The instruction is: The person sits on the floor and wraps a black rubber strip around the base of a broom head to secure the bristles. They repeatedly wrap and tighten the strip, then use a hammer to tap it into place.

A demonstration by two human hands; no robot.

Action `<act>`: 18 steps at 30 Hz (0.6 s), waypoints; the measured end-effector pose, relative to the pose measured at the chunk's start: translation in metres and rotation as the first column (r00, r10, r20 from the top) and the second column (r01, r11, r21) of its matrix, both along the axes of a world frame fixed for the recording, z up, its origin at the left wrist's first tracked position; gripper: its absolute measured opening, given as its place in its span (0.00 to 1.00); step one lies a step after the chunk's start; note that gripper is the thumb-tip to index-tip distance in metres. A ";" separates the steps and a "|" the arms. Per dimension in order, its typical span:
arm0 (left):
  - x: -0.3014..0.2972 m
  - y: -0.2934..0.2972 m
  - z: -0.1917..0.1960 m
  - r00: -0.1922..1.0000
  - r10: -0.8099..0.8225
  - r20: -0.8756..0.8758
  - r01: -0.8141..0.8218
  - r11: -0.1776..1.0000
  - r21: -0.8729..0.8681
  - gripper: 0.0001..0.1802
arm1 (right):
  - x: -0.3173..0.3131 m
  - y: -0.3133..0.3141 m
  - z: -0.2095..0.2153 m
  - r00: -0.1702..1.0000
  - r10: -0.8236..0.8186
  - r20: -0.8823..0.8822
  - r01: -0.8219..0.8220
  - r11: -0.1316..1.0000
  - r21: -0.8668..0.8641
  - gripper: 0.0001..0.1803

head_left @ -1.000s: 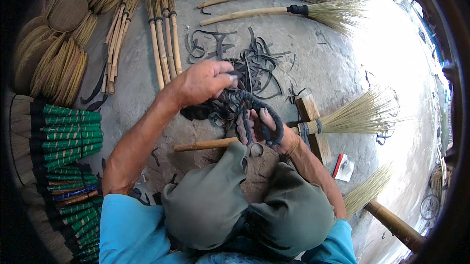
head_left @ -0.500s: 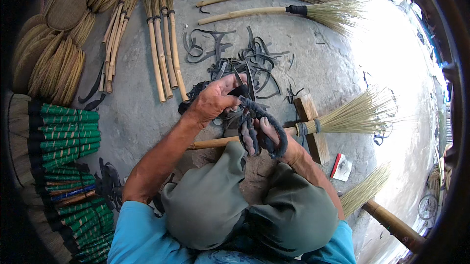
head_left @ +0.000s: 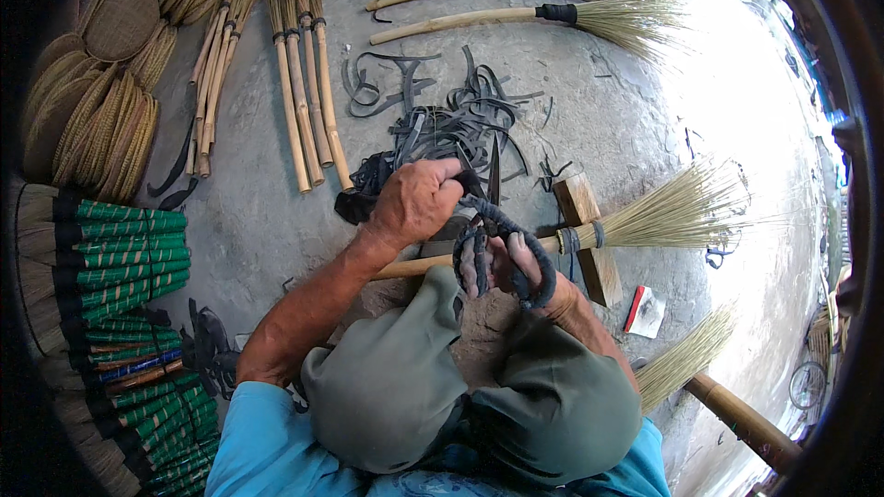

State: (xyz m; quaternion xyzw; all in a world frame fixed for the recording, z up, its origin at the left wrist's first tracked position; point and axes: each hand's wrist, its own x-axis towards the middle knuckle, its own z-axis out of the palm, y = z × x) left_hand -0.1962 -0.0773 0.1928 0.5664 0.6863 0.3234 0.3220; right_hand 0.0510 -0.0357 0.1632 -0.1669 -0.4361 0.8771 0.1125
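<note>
Head view: L hand [head_left: 412, 205] pinches dk strip [head_left: 471, 183], R hand [head_left: 502, 263] grips shears [head_left: 495, 182] w/ wrapped loops [head_left: 537, 247].

Left hand [head_left: 414, 202] drawn back from the heap of dark strips [head_left: 460, 122] toward the near edge of the floor [head_left: 253, 230]; scissors [head_left: 494, 171] shifted rightward.
</note>
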 end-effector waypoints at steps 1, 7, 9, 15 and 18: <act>0.004 -0.002 0.000 0.995 -0.023 -0.101 0.023 1.000 -0.004 0.14 | 0.001 -0.001 0.001 0.999 -0.020 -0.037 0.019 1.000 -0.023 0.37; 0.020 -0.024 -0.008 0.900 -0.202 -0.387 0.201 0.979 -0.043 0.10 | -0.001 -0.006 0.002 0.994 -0.104 -0.013 0.101 0.982 -0.158 0.36; 0.019 -0.027 -0.014 0.899 -0.194 -0.393 0.205 0.979 -0.016 0.08 | -0.002 -0.005 -0.002 0.995 -0.094 0.035 0.098 0.983 -0.157 0.35; 0.015 -0.044 -0.054 0.902 -0.220 -0.370 0.167 0.971 -0.170 0.12 | 0.002 0.028 -0.048 0.967 -0.138 0.215 0.153 0.987 -0.055 0.26; 0.009 -0.049 -0.083 0.967 -0.115 -0.229 0.094 0.991 -0.098 0.15 | -0.017 0.061 -0.101 0.761 -0.544 0.353 0.031 0.574 0.818 0.24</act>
